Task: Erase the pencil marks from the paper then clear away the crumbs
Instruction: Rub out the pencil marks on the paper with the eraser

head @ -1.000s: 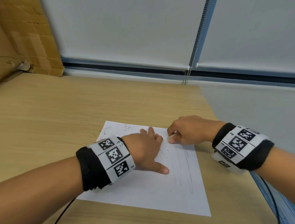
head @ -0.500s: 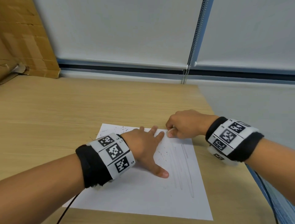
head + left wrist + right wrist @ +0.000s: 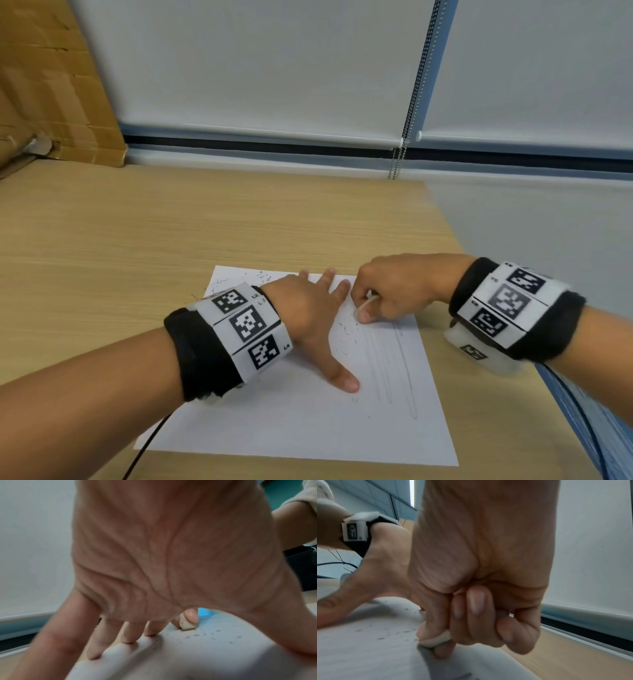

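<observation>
A white sheet of paper [image 3: 294,425] lies on the wooden table [image 3: 137,246]. Long grey pencil marks [image 3: 394,363] run down its right half. Dark eraser crumbs [image 3: 346,332] are scattered near the top and middle of the sheet. My left hand [image 3: 308,318] lies flat on the paper with fingers spread, pressing it down. My right hand [image 3: 390,291] pinches a small white eraser [image 3: 364,305] between thumb and fingers, its tip on the paper at the top of the marks. The eraser [image 3: 436,639] also shows in the right wrist view, and the eraser [image 3: 186,624] appears beyond my left fingers.
A cardboard box [image 3: 51,85] stands at the back left. Roller blinds with a bead chain [image 3: 407,120] hang behind the table. The table's right edge [image 3: 455,240] runs close to the paper. A black cable [image 3: 147,442] trails from my left wrist.
My right hand with the eraser went up to the paper's top edge half a second ago and has come back down onto the marks. The left hand stays pressed on the sheet.
</observation>
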The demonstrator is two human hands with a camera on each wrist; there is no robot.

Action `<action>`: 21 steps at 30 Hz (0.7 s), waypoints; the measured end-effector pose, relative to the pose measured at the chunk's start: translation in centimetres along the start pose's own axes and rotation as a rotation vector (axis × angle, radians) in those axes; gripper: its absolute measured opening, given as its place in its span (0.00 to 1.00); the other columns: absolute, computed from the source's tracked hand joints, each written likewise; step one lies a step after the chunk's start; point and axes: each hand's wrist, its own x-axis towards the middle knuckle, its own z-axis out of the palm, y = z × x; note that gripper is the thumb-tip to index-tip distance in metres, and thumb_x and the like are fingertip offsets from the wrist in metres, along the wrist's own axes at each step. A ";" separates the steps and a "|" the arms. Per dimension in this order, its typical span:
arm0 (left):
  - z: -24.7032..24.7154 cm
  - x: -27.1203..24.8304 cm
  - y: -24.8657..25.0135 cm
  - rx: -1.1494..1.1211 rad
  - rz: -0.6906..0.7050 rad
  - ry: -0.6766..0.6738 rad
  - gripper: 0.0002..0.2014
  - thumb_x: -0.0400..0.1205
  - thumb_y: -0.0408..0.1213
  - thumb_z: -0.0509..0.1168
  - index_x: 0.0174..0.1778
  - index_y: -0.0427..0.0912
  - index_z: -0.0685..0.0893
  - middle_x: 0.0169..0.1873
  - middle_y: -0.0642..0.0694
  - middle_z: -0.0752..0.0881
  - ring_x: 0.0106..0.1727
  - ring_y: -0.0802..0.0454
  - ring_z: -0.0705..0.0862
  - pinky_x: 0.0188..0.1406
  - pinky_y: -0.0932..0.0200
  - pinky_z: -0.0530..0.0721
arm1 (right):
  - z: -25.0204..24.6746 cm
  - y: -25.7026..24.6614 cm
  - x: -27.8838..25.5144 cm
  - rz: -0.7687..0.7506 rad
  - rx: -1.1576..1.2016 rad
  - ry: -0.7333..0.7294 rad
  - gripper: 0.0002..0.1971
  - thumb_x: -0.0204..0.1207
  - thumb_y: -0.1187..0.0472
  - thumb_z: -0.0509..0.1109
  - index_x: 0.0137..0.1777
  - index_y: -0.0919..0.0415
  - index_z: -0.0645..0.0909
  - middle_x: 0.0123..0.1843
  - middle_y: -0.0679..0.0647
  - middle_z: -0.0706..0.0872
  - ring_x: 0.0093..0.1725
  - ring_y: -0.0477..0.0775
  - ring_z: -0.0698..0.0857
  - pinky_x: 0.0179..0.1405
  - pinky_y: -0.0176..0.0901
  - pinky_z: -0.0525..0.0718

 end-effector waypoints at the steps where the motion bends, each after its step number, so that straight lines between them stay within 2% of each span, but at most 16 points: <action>1: 0.0 0.0 0.0 0.003 -0.001 0.000 0.71 0.59 0.80 0.68 0.82 0.54 0.25 0.83 0.51 0.27 0.85 0.34 0.37 0.82 0.34 0.58 | -0.1 -0.1 0.0 -0.002 -0.015 -0.011 0.12 0.81 0.47 0.66 0.45 0.54 0.84 0.36 0.45 0.80 0.36 0.46 0.78 0.33 0.41 0.72; 3: 0.0 -0.1 0.0 0.009 0.001 0.009 0.71 0.60 0.79 0.67 0.82 0.54 0.26 0.83 0.51 0.27 0.86 0.35 0.37 0.81 0.35 0.58 | -0.5 0.1 0.6 0.034 -0.078 0.075 0.14 0.81 0.47 0.65 0.47 0.56 0.85 0.37 0.46 0.82 0.38 0.49 0.80 0.32 0.41 0.71; 5: 0.0 -0.2 0.0 0.011 0.003 0.020 0.71 0.60 0.80 0.67 0.83 0.54 0.26 0.84 0.51 0.28 0.86 0.35 0.38 0.81 0.35 0.59 | -0.5 0.1 0.7 0.066 -0.114 0.180 0.14 0.81 0.48 0.64 0.46 0.56 0.85 0.34 0.46 0.81 0.37 0.51 0.80 0.30 0.41 0.70; 6: 0.0 -0.1 0.0 0.012 0.004 0.023 0.71 0.59 0.80 0.67 0.83 0.54 0.26 0.84 0.51 0.28 0.86 0.35 0.39 0.81 0.35 0.59 | -0.3 -0.1 0.5 0.050 -0.114 0.187 0.13 0.81 0.49 0.64 0.45 0.56 0.84 0.32 0.46 0.80 0.35 0.51 0.79 0.30 0.41 0.70; 10: 0.0 -0.2 0.0 0.010 0.004 0.011 0.71 0.59 0.80 0.67 0.84 0.55 0.28 0.84 0.51 0.28 0.86 0.34 0.39 0.81 0.35 0.61 | 0.6 -1.8 -1.4 -0.046 -0.135 0.011 0.11 0.80 0.49 0.65 0.47 0.54 0.85 0.30 0.44 0.77 0.30 0.44 0.75 0.32 0.41 0.72; 15: -0.2 -0.3 0.1 0.019 -0.013 -0.006 0.71 0.60 0.80 0.67 0.82 0.54 0.26 0.83 0.51 0.27 0.86 0.35 0.38 0.82 0.33 0.59 | 0.1 -0.7 -0.9 0.039 -0.128 0.126 0.13 0.81 0.48 0.65 0.48 0.55 0.85 0.39 0.48 0.85 0.37 0.50 0.80 0.33 0.42 0.73; 19: -0.1 -0.2 0.2 0.021 -0.011 0.005 0.71 0.59 0.80 0.67 0.83 0.54 0.27 0.84 0.51 0.29 0.86 0.34 0.39 0.81 0.34 0.61 | 0.5 -1.9 -1.9 -0.001 -0.147 -0.029 0.12 0.80 0.47 0.66 0.48 0.54 0.85 0.32 0.45 0.78 0.32 0.47 0.76 0.32 0.42 0.72; 21: -0.1 -0.3 0.2 0.015 -0.009 0.005 0.71 0.59 0.80 0.67 0.83 0.54 0.26 0.84 0.51 0.29 0.86 0.35 0.40 0.81 0.34 0.61 | -0.1 -1.8 -1.3 0.025 -0.160 0.016 0.12 0.80 0.47 0.66 0.48 0.54 0.85 0.33 0.45 0.79 0.34 0.49 0.77 0.32 0.42 0.73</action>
